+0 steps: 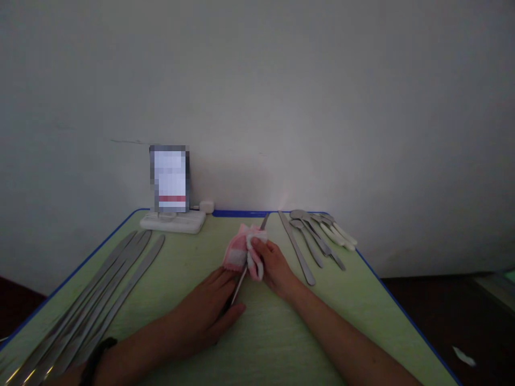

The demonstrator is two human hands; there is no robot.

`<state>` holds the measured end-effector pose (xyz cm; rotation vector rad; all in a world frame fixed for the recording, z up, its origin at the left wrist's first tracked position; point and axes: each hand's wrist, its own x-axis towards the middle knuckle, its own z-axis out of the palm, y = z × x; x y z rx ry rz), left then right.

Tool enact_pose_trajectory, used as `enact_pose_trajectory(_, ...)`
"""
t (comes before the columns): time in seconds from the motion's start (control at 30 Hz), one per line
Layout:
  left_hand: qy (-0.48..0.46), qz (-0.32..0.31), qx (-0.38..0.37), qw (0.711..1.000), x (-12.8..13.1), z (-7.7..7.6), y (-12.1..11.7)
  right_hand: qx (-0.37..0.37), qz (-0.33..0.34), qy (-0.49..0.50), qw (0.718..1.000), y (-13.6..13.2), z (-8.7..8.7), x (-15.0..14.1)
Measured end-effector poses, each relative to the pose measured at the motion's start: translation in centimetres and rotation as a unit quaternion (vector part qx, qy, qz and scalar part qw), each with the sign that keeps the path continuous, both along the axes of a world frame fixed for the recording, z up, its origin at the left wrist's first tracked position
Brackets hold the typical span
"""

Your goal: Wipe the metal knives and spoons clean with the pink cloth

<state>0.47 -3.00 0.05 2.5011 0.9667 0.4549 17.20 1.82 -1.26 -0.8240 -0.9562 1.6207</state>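
Observation:
My left hand (211,308) rests on the green table (265,338) and pinches the near end of a thin metal utensil (263,222), which runs away from me. My right hand (273,265) is closed around a pink and white cloth (239,249) wrapped about the utensil's middle. The utensil's far tip sticks out beyond the cloth. A dark band sits on my left wrist.
Several long metal utensils (100,300) lie in a row at the table's left. More metal spoons and pieces (317,236) lie at the back right. A white stand holding a blurred card (171,179) sits at the back by the wall. The table has a blue edge.

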Motion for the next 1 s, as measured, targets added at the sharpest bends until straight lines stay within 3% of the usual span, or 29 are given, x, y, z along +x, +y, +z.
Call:
enact_pose_trajectory(0.5, -0.007, 0.007, 0.003, 1.000, 0.13, -0.23, 0.30, 0.009, 0.003, -0.015, 1.000, 0.04, -0.18, 0.12)
enact_pose_trajectory(1.0, -0.018, -0.003, 0.001, 1.000, 0.19, 0.18, 0.21, -0.049, -0.028, 0.034, 0.998, -0.19, 0.67, -0.07)
